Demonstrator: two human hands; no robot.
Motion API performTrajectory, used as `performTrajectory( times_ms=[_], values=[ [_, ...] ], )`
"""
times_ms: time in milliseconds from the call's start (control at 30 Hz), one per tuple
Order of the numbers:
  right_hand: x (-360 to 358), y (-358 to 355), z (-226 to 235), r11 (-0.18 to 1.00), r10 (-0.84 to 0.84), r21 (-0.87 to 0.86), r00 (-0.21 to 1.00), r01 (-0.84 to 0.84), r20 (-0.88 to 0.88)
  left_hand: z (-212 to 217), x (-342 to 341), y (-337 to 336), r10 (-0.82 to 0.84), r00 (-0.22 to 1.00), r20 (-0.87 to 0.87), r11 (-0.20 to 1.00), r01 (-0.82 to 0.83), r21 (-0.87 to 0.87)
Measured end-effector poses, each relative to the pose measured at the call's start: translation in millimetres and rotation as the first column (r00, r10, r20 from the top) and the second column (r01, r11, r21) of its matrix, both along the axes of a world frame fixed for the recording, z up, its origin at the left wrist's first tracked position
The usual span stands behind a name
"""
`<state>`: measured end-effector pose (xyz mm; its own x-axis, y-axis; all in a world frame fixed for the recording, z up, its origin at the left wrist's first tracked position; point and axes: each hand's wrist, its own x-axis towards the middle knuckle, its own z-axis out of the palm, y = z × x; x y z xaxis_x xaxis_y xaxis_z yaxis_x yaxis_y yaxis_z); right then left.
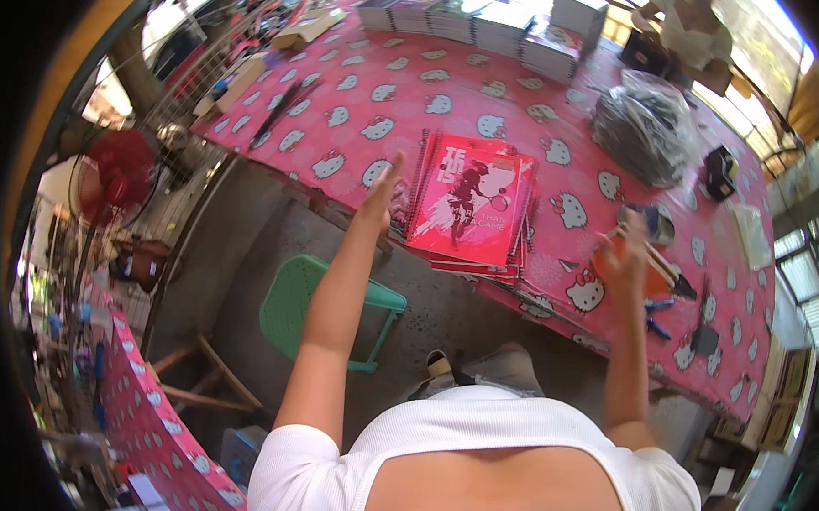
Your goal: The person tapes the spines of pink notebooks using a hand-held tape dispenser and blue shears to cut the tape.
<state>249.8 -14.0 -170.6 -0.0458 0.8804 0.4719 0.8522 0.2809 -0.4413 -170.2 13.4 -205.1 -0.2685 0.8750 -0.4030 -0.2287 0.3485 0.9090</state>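
A stack of red spiral notebooks (448, 216) lies near the front edge of the table, its lower copies slightly fanned out to the right. The top cover carries a dark figure with a racket. Just left of the stack, my left hand (385, 195) is held edge-on with its fingers stretched out and nothing in it. My right hand (624, 260) is off to the right of the notebooks, open, fingers apart, over or just beside an orange object (653, 280) that it partly hides. Blue-handled pliers (658, 319) lie close to that hand.
The table (417, 91) has a pink cartoon-cat cover. Stacked books (497, 31) line its far edge. A bulging grey plastic bag (648, 129) sits far right, near another person (693, 30). A green stool (298, 305) stands left below the edge; a red fan (120, 179) is farther left.
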Motion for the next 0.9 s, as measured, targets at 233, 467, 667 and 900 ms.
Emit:
performTrajectory(
  times_ms=[233,467,667,900],
  values=[
    [-93.4,30.6,-45.3,0.528,-0.479,-0.604,0.379,-0.597,-0.792,-2.1,42.8,44.5,-0.403,0.832,0.381,0.915,0.367,0.167],
    [-101.2,45.3,-39.0,0.448,-0.486,-0.501,0.269,-0.740,-0.832,5.0,53.0,45.2,-0.387,0.790,0.476,0.909,0.414,0.051],
    [-94.0,63.8,-51.3,0.422,-0.517,-0.470,0.219,-0.775,-0.827,-0.5,53.9,62.7,-0.492,0.728,0.478,0.820,0.572,-0.028],
    [-102.1,41.0,-35.3,0.576,-0.575,-0.393,-0.014,-0.717,-0.818,-9.7,58.4,110.1,-0.702,0.546,0.458,0.629,0.776,0.040]
  ],
)
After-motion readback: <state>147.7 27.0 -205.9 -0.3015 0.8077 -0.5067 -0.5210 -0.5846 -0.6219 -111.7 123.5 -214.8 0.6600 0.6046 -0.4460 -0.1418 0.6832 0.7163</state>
